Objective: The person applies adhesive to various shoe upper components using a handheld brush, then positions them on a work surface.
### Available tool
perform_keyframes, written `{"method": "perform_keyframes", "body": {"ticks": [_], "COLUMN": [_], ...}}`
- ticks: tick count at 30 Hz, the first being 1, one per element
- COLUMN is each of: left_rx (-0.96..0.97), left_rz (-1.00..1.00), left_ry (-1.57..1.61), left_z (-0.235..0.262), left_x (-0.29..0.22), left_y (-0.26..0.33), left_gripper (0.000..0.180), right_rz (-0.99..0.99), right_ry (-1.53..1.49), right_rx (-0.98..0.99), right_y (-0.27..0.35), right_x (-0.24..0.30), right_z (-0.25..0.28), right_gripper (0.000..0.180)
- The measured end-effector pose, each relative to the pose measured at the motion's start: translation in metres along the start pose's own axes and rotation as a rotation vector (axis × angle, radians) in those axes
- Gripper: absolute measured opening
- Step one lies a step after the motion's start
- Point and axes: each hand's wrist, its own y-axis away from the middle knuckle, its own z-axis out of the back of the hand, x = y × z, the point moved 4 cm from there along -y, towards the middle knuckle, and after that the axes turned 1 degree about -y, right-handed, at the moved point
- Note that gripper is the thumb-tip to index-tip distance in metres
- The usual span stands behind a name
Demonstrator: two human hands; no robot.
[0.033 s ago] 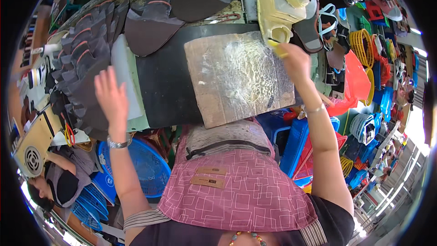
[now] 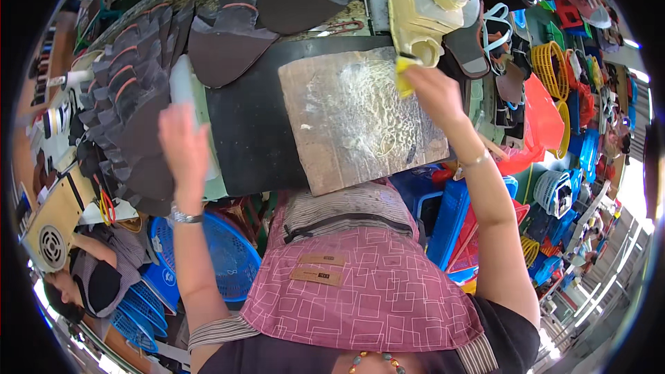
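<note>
My right hand pinches a small flat yellow piece, too blurred to name more exactly. It is held at the upper right corner of a brown board smeared with whitish paste. Just beyond it stands a cream container with a pale cone-shaped nozzle and an open round mouth at its near side. My left hand, smeared by motion, has its fingers stretched out and holds nothing. It hovers over the pale strip beside the black mat, near dark cut shoe-upper pieces.
More dark curved pieces lie along the far side. A blue basket stands below my left forearm, and a blue crate at my right. A red plastic sheet hangs at the right. Another person is at the far left.
My right hand has moved slightly left with the yellow piece, from the container's mouth toward the board. My left hand has shifted right and a little nearer to me.
</note>
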Motion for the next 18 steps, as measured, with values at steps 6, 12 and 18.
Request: {"method": "perform_keyframes", "body": {"ticks": [6,12,18], "left_rx": [0.250,0.389,0.088], "left_rz": [-0.549,-0.541,-0.250], "left_ry": [0.449,0.364,0.668], "left_z": [-0.042,-0.056,-0.030], "left_x": [-0.155,-0.161,-0.161], "left_y": [0.037,0.038,-0.011], "left_gripper": [0.061,0.069,0.031], "right_rz": [0.027,-0.629,-0.900], "right_ry": [0.237,-0.377,-0.394], "right_rx": [0.455,-0.304,-0.112], "right_y": [0.037,0.006,0.019], "right_x": [-0.007,-0.067,-0.103], "right_z": [-0.020,0.059,-0.014], "right_gripper": [0.030,0.018,0.024]}}
